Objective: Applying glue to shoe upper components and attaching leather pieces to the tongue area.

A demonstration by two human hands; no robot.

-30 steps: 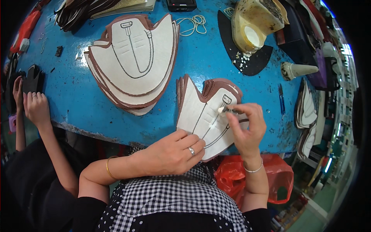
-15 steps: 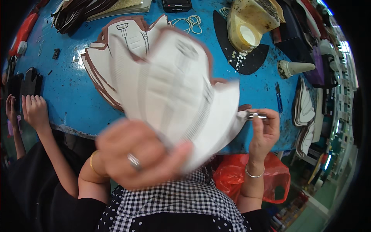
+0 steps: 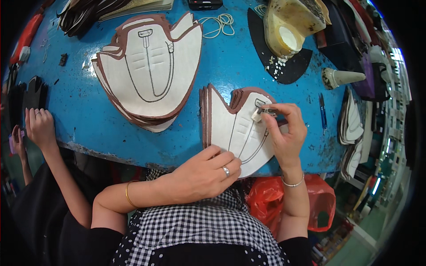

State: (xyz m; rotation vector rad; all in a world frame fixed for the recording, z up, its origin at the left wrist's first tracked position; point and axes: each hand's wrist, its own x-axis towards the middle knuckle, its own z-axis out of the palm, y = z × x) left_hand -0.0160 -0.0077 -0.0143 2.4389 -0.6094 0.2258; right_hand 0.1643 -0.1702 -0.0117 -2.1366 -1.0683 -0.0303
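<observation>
Left hand (image 3: 202,175) has released the carried piece (image 3: 148,84) and returned to the near stack (image 3: 222,126), fingers bent over its lower edge. Right hand (image 3: 289,142) pinches a white-tipped applicator (image 3: 256,116) at the stack's top face. Far stack (image 3: 126,116) apparently holds the released piece, suggesting one cycle complete.

Up toward the blue table (image 3: 237,60)'s far edge, a black device (image 3: 205,4), pale cord (image 3: 218,24) looping close by; red bag (image 3: 264,197) below the near edge!

The tool (image 3: 268,112) in the right hand (image 3: 288,135) looks like shiny metal; the white piece (image 3: 239,128) under it looks dull (like cloth), the table (image 3: 235,60) beyond shiny.
</observation>
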